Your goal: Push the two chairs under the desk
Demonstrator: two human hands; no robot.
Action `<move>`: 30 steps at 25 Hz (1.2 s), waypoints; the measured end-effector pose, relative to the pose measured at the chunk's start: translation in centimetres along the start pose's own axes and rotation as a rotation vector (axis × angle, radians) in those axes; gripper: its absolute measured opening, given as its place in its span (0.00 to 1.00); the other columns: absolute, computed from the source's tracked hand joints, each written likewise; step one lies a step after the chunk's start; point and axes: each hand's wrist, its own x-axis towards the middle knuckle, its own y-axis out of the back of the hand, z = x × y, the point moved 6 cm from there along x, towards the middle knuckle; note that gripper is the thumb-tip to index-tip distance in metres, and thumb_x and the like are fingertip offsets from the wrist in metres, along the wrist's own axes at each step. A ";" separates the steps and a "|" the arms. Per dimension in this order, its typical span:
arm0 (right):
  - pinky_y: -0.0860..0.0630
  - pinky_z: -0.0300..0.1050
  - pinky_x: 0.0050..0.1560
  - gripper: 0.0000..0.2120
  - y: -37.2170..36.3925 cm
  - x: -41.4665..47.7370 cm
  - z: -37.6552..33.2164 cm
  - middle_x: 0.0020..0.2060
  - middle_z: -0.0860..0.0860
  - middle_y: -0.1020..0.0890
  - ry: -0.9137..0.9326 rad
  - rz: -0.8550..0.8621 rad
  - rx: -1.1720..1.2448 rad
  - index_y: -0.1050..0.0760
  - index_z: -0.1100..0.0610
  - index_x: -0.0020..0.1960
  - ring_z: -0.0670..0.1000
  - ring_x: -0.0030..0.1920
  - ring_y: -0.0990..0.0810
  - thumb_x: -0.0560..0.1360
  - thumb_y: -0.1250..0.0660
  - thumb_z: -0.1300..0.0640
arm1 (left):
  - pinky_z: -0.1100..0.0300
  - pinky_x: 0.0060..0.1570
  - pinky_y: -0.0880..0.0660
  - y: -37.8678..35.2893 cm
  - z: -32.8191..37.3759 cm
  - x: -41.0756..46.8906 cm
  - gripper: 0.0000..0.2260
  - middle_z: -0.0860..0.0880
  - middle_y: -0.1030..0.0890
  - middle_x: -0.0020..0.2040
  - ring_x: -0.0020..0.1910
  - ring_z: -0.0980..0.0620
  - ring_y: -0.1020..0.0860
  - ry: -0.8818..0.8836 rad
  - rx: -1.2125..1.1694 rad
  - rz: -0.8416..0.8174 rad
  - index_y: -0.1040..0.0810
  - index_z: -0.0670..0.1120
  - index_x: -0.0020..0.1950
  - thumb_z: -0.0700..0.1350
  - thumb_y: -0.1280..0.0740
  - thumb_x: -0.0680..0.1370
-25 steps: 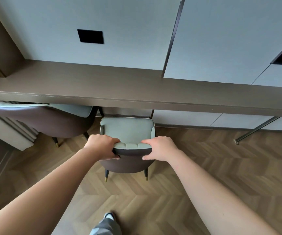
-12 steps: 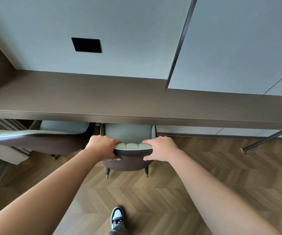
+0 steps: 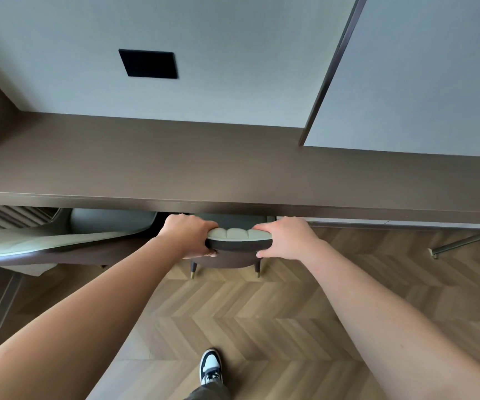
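Gripping chair backrest (image 3: 238,237) between left hand (image 3: 186,238), right hand (image 3: 286,237); seat under desk (image 3: 233,174).

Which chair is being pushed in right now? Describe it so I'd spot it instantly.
Find the long brown wooden desk along the pale wall. Under its front edge, near the middle, sits a sage-green cushioned chair with a dark brown shell. Unlike the matching chair on the left, both hands grip its backrest.

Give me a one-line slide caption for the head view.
Both hands, left hand and right hand, grip the chair backrest, seat mostly under the desk.
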 end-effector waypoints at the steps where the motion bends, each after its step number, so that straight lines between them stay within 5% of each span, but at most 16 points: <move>1: 0.33 0.46 0.37 0.29 -0.2 0.4 0.1 0.33 0.40 0.30 0.000 -0.003 0.001 0.26 0.33 0.68 0.51 0.43 0.23 0.69 0.32 0.27 | 0.54 0.40 0.26 -0.1 -0.2 0.3 0.24 0.56 0.18 0.48 0.49 0.47 0.19 0.000 -0.007 -0.009 0.25 0.64 0.60 0.73 0.32 0.70; 6: 0.31 0.46 0.39 0.30 -1.0 1.4 -0.1 0.41 0.44 0.17 0.022 0.004 -0.051 0.28 0.33 0.69 0.53 0.46 0.19 0.69 0.35 0.27 | 0.54 0.39 0.26 -1.0 -1.1 1.0 0.24 0.56 0.19 0.49 0.48 0.48 0.19 -0.017 0.019 0.003 0.25 0.65 0.61 0.74 0.34 0.70; 15: 0.25 0.46 0.45 0.33 -5.1 -1.0 -2.0 0.57 0.42 0.14 0.030 -0.004 -0.064 0.30 0.34 0.74 0.53 0.53 0.16 0.71 0.36 0.27 | 0.54 0.40 0.27 -5.3 0.0 -1.5 0.29 0.57 0.19 0.62 0.54 0.47 0.17 0.006 0.007 -0.019 0.30 0.65 0.72 0.71 0.33 0.74; 22: 0.26 0.44 0.43 0.36 -5.9 -1.6 -2.2 0.63 0.39 0.17 -0.055 0.013 -0.064 0.33 0.33 0.75 0.51 0.55 0.17 0.70 0.37 0.24 | 0.45 0.60 0.23 -6.2 -0.1 -2.3 0.33 0.56 0.21 0.68 0.65 0.47 0.22 0.062 -0.099 -0.010 0.31 0.63 0.75 0.69 0.28 0.72; 26: 0.23 0.48 0.55 0.39 -5.7 -1.9 -2.4 0.69 0.44 0.22 -0.110 -0.116 0.051 0.36 0.35 0.77 0.54 0.64 0.22 0.69 0.31 0.28 | 0.42 0.67 0.29 -6.2 -0.3 -2.1 0.40 0.53 0.24 0.71 0.69 0.44 0.26 0.010 -0.104 -0.117 0.37 0.61 0.80 0.70 0.29 0.71; 30: 0.30 0.55 0.69 0.51 -4.5 -2.7 -2.6 0.78 0.48 0.32 -0.158 -0.349 0.273 0.43 0.38 0.81 0.56 0.75 0.32 0.64 0.24 0.28 | 0.41 0.71 0.34 -5.0 -1.5 -3.0 0.51 0.53 0.26 0.76 0.74 0.45 0.30 0.004 -0.203 -0.178 0.46 0.59 0.84 0.81 0.38 0.66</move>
